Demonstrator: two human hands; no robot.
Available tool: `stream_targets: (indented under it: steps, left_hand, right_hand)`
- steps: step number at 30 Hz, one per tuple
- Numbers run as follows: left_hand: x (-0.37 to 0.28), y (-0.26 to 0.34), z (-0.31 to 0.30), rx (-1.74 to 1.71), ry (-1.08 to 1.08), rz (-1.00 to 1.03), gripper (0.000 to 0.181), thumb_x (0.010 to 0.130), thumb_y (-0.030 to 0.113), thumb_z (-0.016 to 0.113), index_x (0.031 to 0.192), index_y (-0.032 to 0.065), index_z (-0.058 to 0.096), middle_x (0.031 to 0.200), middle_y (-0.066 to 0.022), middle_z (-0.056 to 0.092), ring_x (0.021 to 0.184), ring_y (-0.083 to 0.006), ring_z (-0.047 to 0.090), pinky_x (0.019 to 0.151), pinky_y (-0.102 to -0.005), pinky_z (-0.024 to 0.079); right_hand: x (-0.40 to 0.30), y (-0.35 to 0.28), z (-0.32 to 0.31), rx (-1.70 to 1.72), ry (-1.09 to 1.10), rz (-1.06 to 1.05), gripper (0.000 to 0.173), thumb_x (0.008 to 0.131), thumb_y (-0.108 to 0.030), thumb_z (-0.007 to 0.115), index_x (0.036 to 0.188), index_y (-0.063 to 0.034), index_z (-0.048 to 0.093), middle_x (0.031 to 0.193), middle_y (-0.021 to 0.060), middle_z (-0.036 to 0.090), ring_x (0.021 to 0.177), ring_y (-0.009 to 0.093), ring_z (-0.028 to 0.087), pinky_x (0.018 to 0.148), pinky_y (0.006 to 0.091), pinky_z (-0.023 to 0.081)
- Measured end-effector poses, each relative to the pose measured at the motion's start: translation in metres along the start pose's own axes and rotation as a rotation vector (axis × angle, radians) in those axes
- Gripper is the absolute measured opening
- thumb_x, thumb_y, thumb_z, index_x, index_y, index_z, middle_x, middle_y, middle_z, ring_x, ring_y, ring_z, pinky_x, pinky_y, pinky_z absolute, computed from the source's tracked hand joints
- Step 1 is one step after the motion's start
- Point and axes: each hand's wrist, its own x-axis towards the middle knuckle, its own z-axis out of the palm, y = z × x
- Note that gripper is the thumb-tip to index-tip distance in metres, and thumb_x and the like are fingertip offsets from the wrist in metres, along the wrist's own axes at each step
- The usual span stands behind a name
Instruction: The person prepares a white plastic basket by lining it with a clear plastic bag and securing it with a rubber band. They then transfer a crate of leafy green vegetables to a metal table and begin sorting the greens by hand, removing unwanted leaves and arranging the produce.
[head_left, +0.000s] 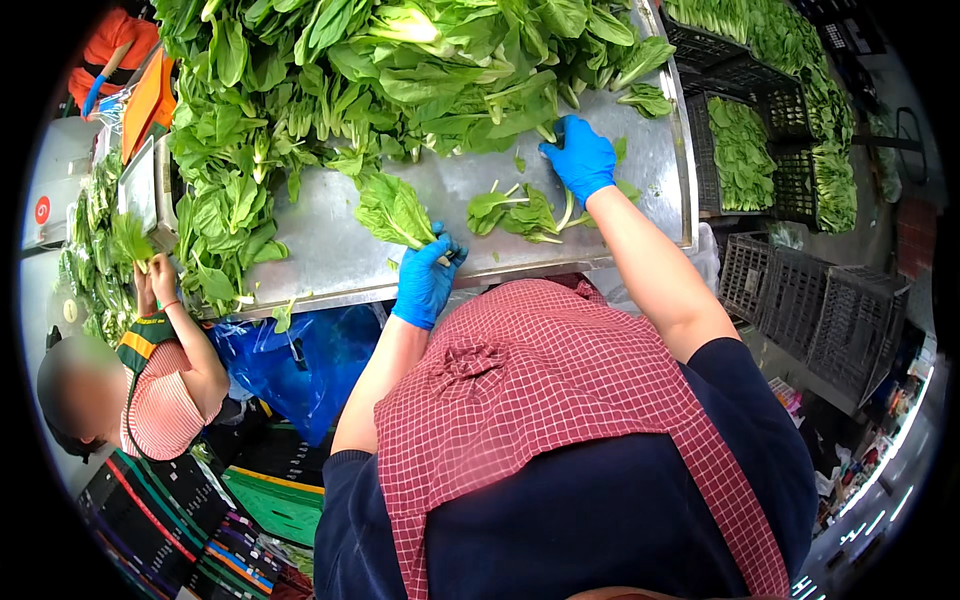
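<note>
My left hand (429, 276), in a blue glove, is closed around the stem end of a leafy green (396, 210), whose leaves point away from me over the table's near edge. At the right, my right hand (579, 159), also gloved in blue, has thumb and fingers around the pale stem end of another leafy green (548, 133) at the pile's near edge. The large pile of leafy greens (450, 75) covers the far part of the metal table (322, 217). Loose trimmed leaves (525, 214) lie between my hands, some beside my right wrist.
A co-worker (169, 360) at the left handles greens beside a scale (142, 191). Black crates of greens (739, 154) stand right of the table, with more black crates (814, 307) nearer me. A blue plastic bag (300, 367) hangs below the table edge. Another person (120, 45) is at far left.
</note>
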Motion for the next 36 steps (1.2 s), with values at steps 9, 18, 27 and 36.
stream_targets:
  steps: [9, 18, 27, 36]
  left_hand:
    - [0.017, 0.000, 0.013, 0.161, 0.187, -0.115, 0.022, 0.092, 0.023, 0.067, 0.108, 0.0093, 0.064, 0.081, -0.0008, 0.059, 0.071, -0.0147, 0.057, 0.070, -0.0338, 0.051]
    - [0.020, -0.003, 0.018, -0.030, 0.132, -0.150, 0.029, 0.096, 0.033, 0.062, 0.106, 0.0057, 0.065, 0.084, -0.0034, 0.063, 0.076, -0.0164, 0.060, 0.074, -0.0343, 0.052]
    - [0.006, -0.004, 0.042, -0.059, -0.039, -0.184, 0.030, 0.096, 0.022, 0.061, 0.122, 0.0077, 0.060, 0.101, -0.0046, 0.066, 0.091, -0.0172, 0.062, 0.085, -0.0359, 0.051]
    - [0.025, -0.004, 0.063, 0.194, -0.232, 0.012, 0.026, 0.095, 0.012, 0.061, 0.119, 0.0009, 0.059, 0.098, -0.0065, 0.066, 0.087, -0.0163, 0.061, 0.083, -0.0310, 0.050]
  right_hand:
    - [-0.005, 0.010, -0.048, -0.028, -0.193, 0.083, 0.032, 0.084, -0.040, 0.067, 0.094, -0.0095, 0.068, 0.092, 0.0162, 0.069, 0.085, 0.038, 0.065, 0.073, 0.0467, 0.051]
    - [-0.062, 0.034, -0.087, 1.068, -0.499, 0.393, 0.027, 0.097, -0.029, 0.061, 0.091, -0.0037, 0.068, 0.073, 0.0035, 0.068, 0.053, 0.006, 0.051, 0.050, 0.0198, 0.041]
    - [-0.087, -0.021, -0.060, 1.443, -0.720, 0.438, 0.041, 0.102, -0.040, 0.050, 0.093, -0.0042, 0.068, 0.073, 0.0020, 0.066, 0.057, 0.007, 0.055, 0.050, 0.0204, 0.042]
    - [-0.081, -0.075, -0.045, 1.172, -0.801, 0.212, 0.036, 0.098, -0.038, 0.056, 0.095, -0.0039, 0.069, 0.076, 0.0034, 0.066, 0.061, 0.010, 0.058, 0.054, 0.0238, 0.047]
